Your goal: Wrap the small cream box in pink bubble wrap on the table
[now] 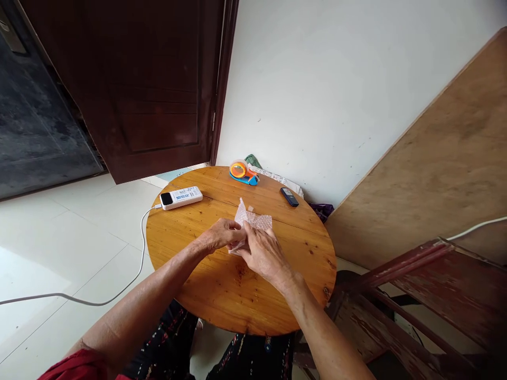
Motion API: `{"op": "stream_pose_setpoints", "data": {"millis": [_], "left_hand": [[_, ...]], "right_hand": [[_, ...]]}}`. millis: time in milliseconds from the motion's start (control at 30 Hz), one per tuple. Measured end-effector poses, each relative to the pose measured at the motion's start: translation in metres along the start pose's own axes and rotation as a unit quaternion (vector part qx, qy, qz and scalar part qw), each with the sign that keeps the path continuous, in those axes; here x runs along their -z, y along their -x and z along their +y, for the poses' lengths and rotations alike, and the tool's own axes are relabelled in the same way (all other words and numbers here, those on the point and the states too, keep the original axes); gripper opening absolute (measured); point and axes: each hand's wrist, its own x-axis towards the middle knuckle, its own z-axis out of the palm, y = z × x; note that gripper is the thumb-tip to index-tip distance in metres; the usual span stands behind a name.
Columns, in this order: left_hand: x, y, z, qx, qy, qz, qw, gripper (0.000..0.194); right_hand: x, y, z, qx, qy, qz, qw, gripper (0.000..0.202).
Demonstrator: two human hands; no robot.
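Note:
A crumpled sheet of bubble wrap (259, 220) lies near the middle of a round wooden table (214, 295). My left hand (224, 235) has its fingers closed on the wrap's left edge. From the right, my right hand (263, 248) presses on the wrap with bent fingers, its thumb near my left fingertips. A small clear piece (251, 209) shows just behind the wrap. Whether anything is inside the wrap is hidden by my hands.
A white power strip-like device (182, 197) with a cable sits at the left. An orange and blue tape dispenser (243, 172) stands at the back, and a dark phone (289, 197) lies back right. A worn red chair (428, 285) is at the right.

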Motion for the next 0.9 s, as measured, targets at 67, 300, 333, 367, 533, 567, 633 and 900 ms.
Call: {"op": "stream_pose_setpoints", "data": {"millis": [67, 300, 333, 367, 533, 567, 633, 900], "left_hand": [[0.000, 0.002, 0.000, -0.028, -0.056, -0.006, 0.998, 0.015], [-0.013, 0.003, 0.005, -0.069, -0.366, 0.055, 0.926, 0.006], [-0.015, 0.003, 0.007, -0.067, -0.394, 0.053, 0.915, 0.005], [-0.016, 0.004, 0.009, -0.064, -0.417, 0.050, 0.905, 0.005], [-0.018, 0.007, 0.016, -0.055, -0.471, 0.035, 0.880, 0.014], [-0.018, 0.006, 0.016, -0.056, -0.473, 0.034, 0.879, 0.015], [-0.017, 0.005, 0.015, -0.061, -0.473, 0.032, 0.878, 0.017], [-0.015, -0.002, 0.012, -0.080, -0.474, 0.031, 0.876, 0.020]], "right_hand": [[0.003, 0.010, 0.008, -0.013, -0.049, 0.039, 0.998, 0.051], [-0.010, 0.057, 0.047, -0.275, -0.178, 0.126, 0.936, 0.048], [-0.015, 0.061, 0.050, -0.300, -0.196, 0.109, 0.927, 0.053], [-0.020, 0.064, 0.052, -0.315, -0.215, 0.094, 0.920, 0.056], [-0.034, 0.052, 0.054, -0.334, -0.256, 0.098, 0.902, 0.066], [-0.035, 0.047, 0.054, -0.339, -0.251, 0.101, 0.901, 0.068], [-0.039, 0.037, 0.054, -0.347, -0.248, 0.104, 0.899, 0.071], [-0.054, 0.026, 0.044, -0.319, -0.393, 0.185, 0.842, 0.070]]}}
